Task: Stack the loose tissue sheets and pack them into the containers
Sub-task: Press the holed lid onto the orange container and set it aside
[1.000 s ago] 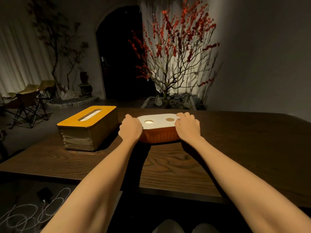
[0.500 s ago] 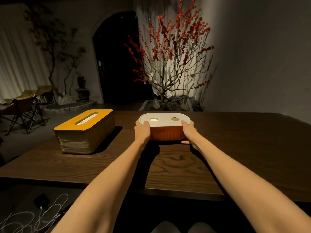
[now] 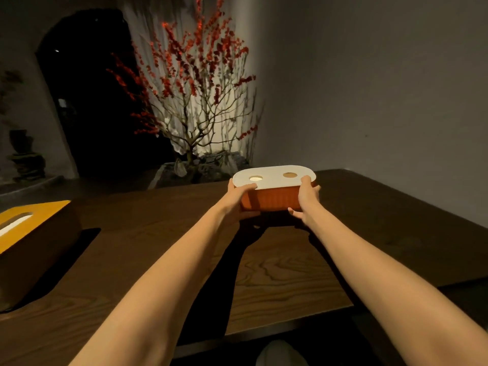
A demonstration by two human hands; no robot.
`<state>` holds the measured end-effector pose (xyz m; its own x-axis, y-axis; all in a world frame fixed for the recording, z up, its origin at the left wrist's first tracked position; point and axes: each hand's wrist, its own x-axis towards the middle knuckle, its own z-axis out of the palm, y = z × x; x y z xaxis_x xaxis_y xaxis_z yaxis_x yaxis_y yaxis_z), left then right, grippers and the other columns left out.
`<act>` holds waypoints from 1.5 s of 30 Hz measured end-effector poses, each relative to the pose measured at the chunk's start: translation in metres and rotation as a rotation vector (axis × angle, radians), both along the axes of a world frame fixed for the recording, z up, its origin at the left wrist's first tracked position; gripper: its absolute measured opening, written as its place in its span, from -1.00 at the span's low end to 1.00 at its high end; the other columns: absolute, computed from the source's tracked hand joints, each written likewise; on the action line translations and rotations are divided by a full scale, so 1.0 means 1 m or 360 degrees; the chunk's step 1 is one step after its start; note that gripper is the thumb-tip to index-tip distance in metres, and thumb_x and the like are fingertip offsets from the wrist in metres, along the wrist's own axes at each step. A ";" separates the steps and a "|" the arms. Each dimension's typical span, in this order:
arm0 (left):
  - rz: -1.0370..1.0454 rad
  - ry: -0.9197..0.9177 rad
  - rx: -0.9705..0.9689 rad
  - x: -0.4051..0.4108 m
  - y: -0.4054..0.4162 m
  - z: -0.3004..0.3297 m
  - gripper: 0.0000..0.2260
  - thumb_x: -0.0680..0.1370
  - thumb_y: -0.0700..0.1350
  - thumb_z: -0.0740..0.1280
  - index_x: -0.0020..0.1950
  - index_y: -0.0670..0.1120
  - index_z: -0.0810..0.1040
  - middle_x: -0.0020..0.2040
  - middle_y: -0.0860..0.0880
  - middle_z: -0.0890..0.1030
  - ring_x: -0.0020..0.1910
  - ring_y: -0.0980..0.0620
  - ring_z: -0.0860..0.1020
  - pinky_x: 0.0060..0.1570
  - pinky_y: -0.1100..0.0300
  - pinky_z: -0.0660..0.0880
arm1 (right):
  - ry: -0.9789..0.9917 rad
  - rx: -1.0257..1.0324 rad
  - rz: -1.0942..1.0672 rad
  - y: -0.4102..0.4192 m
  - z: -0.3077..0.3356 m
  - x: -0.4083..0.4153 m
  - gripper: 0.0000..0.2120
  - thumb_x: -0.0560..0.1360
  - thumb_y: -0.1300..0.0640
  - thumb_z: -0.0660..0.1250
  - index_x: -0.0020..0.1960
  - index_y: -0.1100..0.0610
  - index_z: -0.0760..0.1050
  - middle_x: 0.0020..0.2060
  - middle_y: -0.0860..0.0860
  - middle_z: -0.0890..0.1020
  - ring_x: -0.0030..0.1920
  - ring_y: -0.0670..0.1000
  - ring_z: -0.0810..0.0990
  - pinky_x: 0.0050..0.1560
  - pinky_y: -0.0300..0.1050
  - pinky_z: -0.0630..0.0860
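An orange oval container (image 3: 272, 199) with a white lid that has two round holes is held just above the dark wooden table (image 3: 277, 273). My left hand (image 3: 236, 200) grips its left end, thumb on the lid. My right hand (image 3: 306, 200) grips the right end, thumb on the lid and fingers under the base. A rectangular tissue box (image 3: 29, 249) with a yellow slotted lid stands at the left edge of view, with white tissue showing in its slot. No loose sheets are visible.
A lit tree with red blossoms (image 3: 195, 101) in a stone bed stands behind the table. The table's right edge runs close to the grey wall (image 3: 396, 88). A dark archway (image 3: 87, 101) opens at the back left.
My hands went from pressing on the lid to gripping the container's ends and lifted it off the table. The view swung right, pushing the yellow box to the left edge.
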<state>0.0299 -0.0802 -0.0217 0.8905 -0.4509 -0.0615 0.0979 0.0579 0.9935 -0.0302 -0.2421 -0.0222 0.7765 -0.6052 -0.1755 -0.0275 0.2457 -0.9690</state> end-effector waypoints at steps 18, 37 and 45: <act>-0.0646 -0.0052 0.0485 0.030 -0.254 -0.004 -0.20 0.60 0.05 0.27 0.56 0.10 -0.31 0.56 -0.12 0.12 0.47 -0.22 0.25 0.16 -0.08 0.47 | -0.0085 0.0387 -0.0572 -0.214 -0.008 0.003 -0.43 0.56 -0.04 0.27 0.47 0.00 0.10 0.34 0.19 0.35 0.27 0.24 0.43 -0.09 0.07 0.63; -0.0811 -0.0356 0.0622 0.049 -0.350 -0.020 -0.45 0.66 0.02 0.14 0.59 0.02 -0.02 0.57 -0.07 0.11 0.50 -0.12 0.21 0.10 0.06 0.49 | 0.0289 0.0109 -0.0449 -0.291 -0.019 0.033 -0.48 0.61 0.06 0.20 0.48 0.13 0.09 0.02 0.17 0.55 -0.02 0.13 0.57 -0.17 0.01 0.56; -0.0710 -0.0299 0.0579 0.059 -0.373 -0.021 -0.45 0.68 0.09 0.01 0.59 -0.04 -0.12 0.56 -0.13 0.15 0.49 -0.17 0.22 0.32 -0.04 0.33 | 0.0280 0.0108 -0.0181 -0.285 -0.024 0.040 -0.52 0.59 0.13 0.21 0.48 0.15 0.20 0.27 0.17 0.49 0.22 0.16 0.52 -0.10 0.01 0.56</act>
